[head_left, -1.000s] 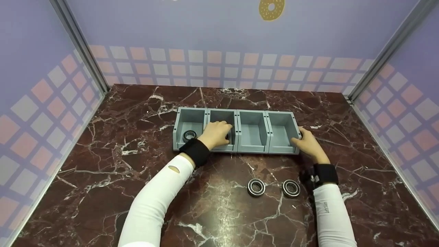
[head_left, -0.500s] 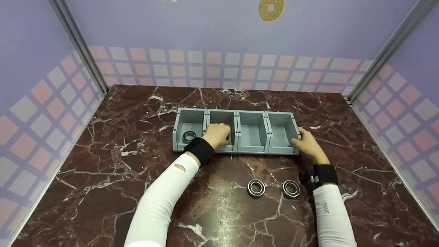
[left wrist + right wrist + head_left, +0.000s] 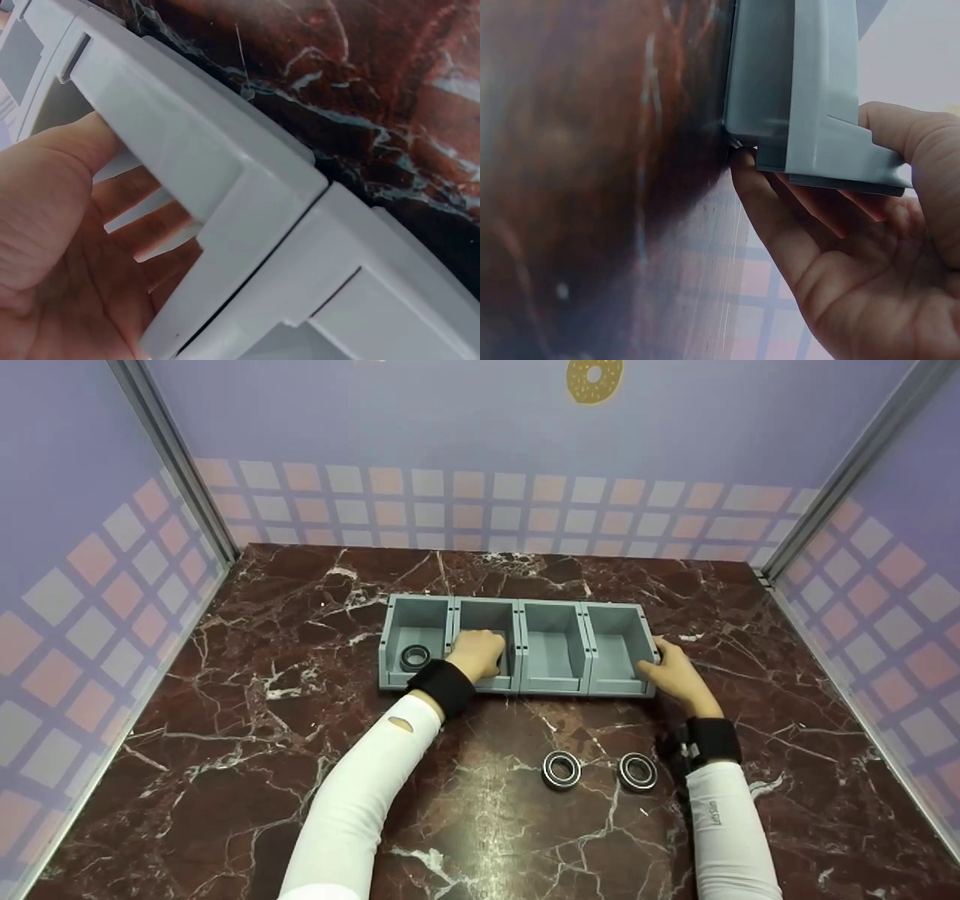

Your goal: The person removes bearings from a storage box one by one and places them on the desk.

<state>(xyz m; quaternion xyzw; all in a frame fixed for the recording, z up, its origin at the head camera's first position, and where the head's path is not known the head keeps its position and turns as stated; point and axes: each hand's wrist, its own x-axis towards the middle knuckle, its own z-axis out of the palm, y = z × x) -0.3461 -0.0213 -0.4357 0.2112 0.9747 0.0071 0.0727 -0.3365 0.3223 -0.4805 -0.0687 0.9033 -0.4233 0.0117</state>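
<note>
A row of joined grey storage bins (image 3: 551,686) stands on the table. My left hand (image 3: 477,654) reaches down into the second bin from the left. In the left wrist view its thumb (image 3: 94,139) is inside, and the fingertips are hidden behind the bin's front lip (image 3: 150,127); I cannot tell whether they hold anything. My right hand (image 3: 673,675) grips the side wall of the rightmost bin, its thumb inside and its fingers outside, as the right wrist view shows at the bin wall (image 3: 821,112). One ball bearing (image 3: 415,658) lies in the leftmost bin.
Two more ball bearings, a left one (image 3: 561,770) and a right one (image 3: 637,772), lie flat on the dark red marbled table (image 3: 225,720) in front of the bins. Purple checkered panels (image 3: 465,435) enclose the table at the back and both sides.
My left hand has moved slightly right and down inside the second bin, its fingers looking more tucked in from above. My right hand, the bins and the bearings keep their places.
</note>
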